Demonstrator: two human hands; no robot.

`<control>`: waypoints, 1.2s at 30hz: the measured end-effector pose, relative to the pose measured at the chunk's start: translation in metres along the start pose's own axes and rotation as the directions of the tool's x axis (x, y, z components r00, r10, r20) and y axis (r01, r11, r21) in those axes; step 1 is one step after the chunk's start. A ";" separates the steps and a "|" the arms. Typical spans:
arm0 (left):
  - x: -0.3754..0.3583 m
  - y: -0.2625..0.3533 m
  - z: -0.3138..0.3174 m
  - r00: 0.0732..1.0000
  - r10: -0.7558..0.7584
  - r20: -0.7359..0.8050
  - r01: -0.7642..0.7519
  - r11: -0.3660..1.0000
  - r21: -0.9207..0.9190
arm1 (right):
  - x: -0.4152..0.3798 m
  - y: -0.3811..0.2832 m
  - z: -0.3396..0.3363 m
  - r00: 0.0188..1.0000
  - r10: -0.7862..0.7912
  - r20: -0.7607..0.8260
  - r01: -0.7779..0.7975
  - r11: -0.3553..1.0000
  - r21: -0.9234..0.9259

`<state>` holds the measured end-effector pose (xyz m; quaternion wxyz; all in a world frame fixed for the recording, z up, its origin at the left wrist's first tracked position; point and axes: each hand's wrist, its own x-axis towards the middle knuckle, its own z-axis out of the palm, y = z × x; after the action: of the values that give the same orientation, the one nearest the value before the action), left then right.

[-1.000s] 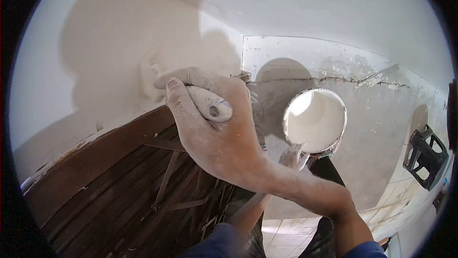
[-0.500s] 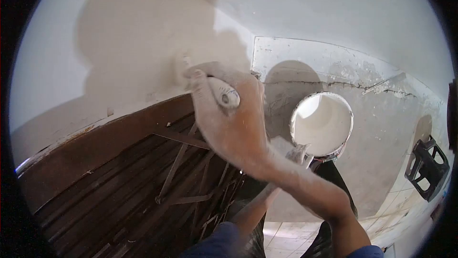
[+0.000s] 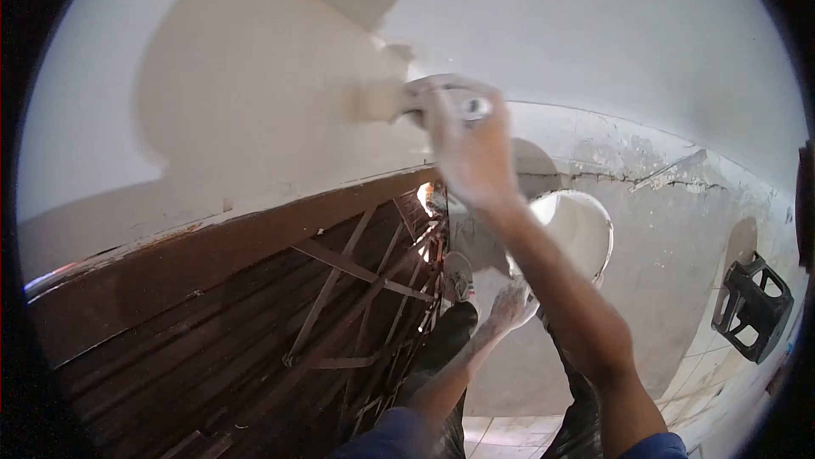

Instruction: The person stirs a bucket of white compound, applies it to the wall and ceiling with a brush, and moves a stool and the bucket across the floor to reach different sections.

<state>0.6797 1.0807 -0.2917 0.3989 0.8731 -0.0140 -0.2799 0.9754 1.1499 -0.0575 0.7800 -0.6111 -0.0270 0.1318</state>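
Observation:
My right hand (image 3: 471, 140), blurred by motion, is closed round a tool with a rounded pale handle end (image 3: 475, 107). The tool's pale, smeared working end (image 3: 382, 101) is at the wall (image 3: 255, 77). Lower down, my left hand (image 3: 512, 304) is closed beside the near left side of a white bucket (image 3: 608, 242). Something whitish shows at its fingers, too unclear to name. The bucket holds a pale material, and my right forearm hides part of its left side.
Dark brown slatted panel (image 3: 195, 323) with metal bars (image 3: 340, 264) lies below the wall at left. A black plastic stool (image 3: 754, 308) is at far right. A cracked, stained wall strip (image 3: 620, 149) runs behind the bucket. My shoe (image 3: 459, 276) shows near the bars.
My right hand and its tool have moved up and right along the wall. My left hand has shifted slightly left and down. The view has shifted, uncovering the shoe and more bars.

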 end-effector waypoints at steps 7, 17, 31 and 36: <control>0.015 -0.038 0.049 0.997 -0.072 0.021 0.070 0.991 0.115 | -0.023 -0.083 0.020 0.976 -0.189 0.110 0.173 0.975 0.140; -0.068 -0.066 0.078 0.987 0.036 -0.159 -0.030 0.999 0.042 | -0.009 -0.021 0.037 0.984 -0.173 -0.037 0.167 0.977 -0.131; -0.127 0.046 -0.096 0.923 -0.383 -0.041 0.360 0.895 -0.263 | -0.066 -0.054 0.037 0.971 -0.127 -0.200 0.104 0.987 -0.122; -0.125 0.063 -0.123 0.900 -0.436 -0.014 0.419 0.871 -0.257 | -0.077 -0.105 0.080 0.935 -0.263 -0.236 0.282 0.958 0.052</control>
<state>0.6484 1.1532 -0.1228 0.4329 0.8074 0.2287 -0.3293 0.9027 1.1844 0.0728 0.8138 -0.5789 -0.0165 -0.0472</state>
